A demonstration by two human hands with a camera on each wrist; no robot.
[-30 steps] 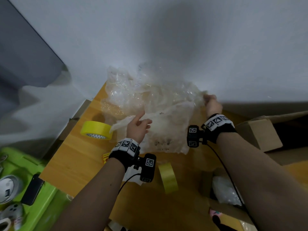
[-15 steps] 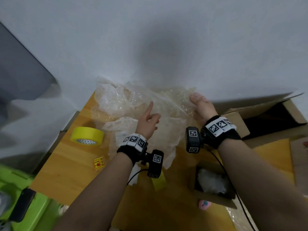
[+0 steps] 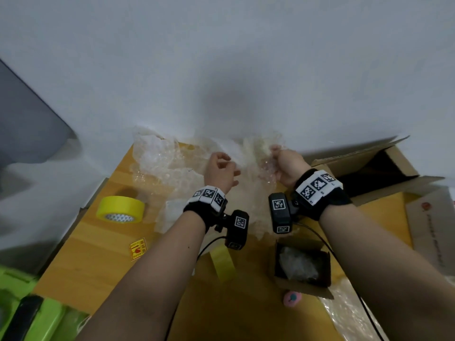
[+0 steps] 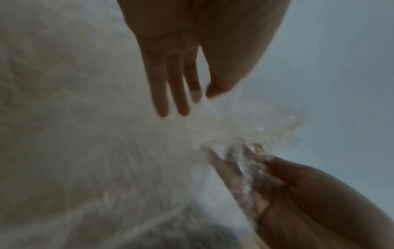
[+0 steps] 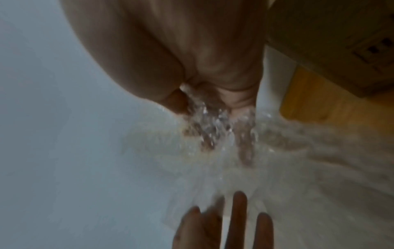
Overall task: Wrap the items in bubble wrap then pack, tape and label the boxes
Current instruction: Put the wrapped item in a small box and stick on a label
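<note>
A crumpled pile of clear bubble wrap (image 3: 172,166) lies at the back of the wooden table (image 3: 93,254), against the wall. My right hand (image 3: 283,163) grips a bunched edge of the bubble wrap (image 5: 213,128) between thumb and curled fingers. My left hand (image 3: 219,168) is just left of it, with its fingers (image 4: 172,101) stretched out and touching the bubble wrap (image 4: 95,151). In the left wrist view my right hand (image 4: 298,193) shows at the lower right, holding the wrap. A small open cardboard box (image 3: 325,269) near my right forearm holds a wrapped item (image 3: 298,267).
A yellow tape roll (image 3: 120,209) and a yellow label sticker (image 3: 138,248) lie on the left of the table. A yellow tape strip (image 3: 222,265) lies under my left wrist. A large open box (image 3: 369,168) stands at the right. A pink item (image 3: 291,299) lies near the small box. A green bin (image 3: 24,303) is at the lower left.
Both hands have moved toward the wall and closer together. The wrap has dropped lower on the table, and my right hand has bunched its edge.
</note>
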